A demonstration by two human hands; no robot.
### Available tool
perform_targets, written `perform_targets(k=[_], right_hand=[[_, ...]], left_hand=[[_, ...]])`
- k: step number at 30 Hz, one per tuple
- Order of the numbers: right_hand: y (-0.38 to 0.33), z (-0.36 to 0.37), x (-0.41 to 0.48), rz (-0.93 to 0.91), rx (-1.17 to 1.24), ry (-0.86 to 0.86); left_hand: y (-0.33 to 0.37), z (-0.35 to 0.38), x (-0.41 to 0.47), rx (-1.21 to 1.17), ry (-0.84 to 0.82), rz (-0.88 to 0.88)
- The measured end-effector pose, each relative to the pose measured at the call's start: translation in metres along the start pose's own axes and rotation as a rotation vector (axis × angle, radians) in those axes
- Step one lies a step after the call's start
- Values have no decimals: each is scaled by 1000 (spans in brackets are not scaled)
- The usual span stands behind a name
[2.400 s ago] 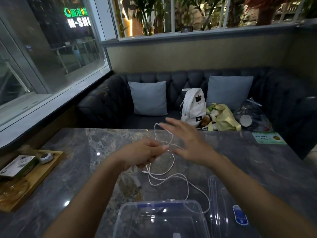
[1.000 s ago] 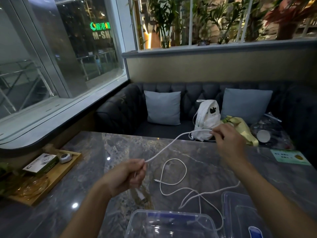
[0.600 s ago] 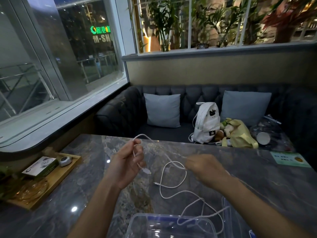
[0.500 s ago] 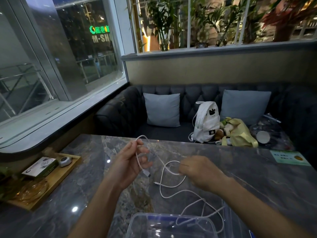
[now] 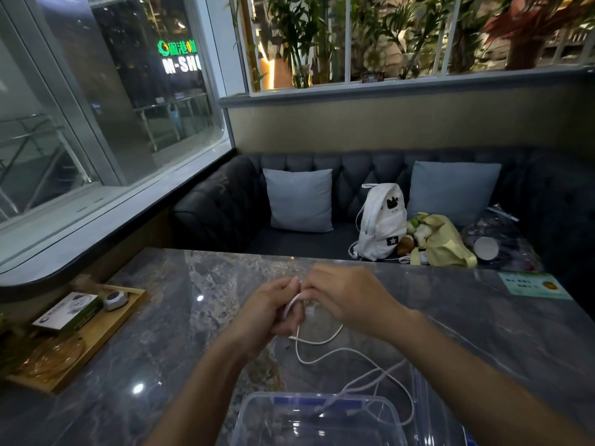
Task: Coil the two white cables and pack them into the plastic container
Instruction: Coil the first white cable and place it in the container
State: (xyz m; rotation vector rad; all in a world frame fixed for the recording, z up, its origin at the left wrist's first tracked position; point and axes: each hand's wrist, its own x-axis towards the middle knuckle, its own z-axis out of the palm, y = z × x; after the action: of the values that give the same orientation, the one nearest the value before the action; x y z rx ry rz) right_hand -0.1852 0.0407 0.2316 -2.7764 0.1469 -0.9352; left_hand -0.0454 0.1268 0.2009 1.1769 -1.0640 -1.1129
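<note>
Left hand (image 5: pixel 269 312) pinching small loop of thin white cable (image 5: pixel 322 352), right hand (image 5: pixel 346 297) closed on it alongside; slack trails below hands toward clear plastic container (image 5: pixel 317 420) on desk; risk: trailing strands tangle, loop slips

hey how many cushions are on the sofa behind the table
2. One light blue-grey cushion leans against the sofa back toward the window side, left of the white backpack; the other cushion leans to the backpack's right, behind the yellow bag. None appear hidden.
</note>
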Motion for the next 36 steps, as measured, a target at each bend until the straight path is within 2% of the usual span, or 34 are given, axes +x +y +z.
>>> perform_targets(k=[2, 5, 9, 12, 15, 18, 22, 28, 33, 36], right_hand=[[5, -1, -1, 114, 50, 38], [6, -2, -2, 218, 168, 93], [8, -3, -2, 261, 295, 1], [12, -7, 1, 371, 425, -39], [16, -10, 4, 400, 594, -83], [18, -10, 1, 444, 774, -20], [23, -11, -4, 493, 908, -12], [21, -12, -3, 463, 795, -147], [21, -10, -3, 479, 719, -169], [23, -13, -5, 507, 788, -187]], left_hand=[[2, -3, 2, -70, -22, -49], [7, -6, 3, -201, -139, -142], [9, -5, 1, -366, -282, -206], [9, -2, 0, -471, -274, -218], [9, 1, 0, -563, -218, -196], [11, 3, 0, -603, -252, -162], [13, 1, 0, -569, -261, -180], [12, 7, 1, -300, -243, -251], [14, 12, 0, -281, -203, -332], [13, 14, -5, -248, -146, -253]])
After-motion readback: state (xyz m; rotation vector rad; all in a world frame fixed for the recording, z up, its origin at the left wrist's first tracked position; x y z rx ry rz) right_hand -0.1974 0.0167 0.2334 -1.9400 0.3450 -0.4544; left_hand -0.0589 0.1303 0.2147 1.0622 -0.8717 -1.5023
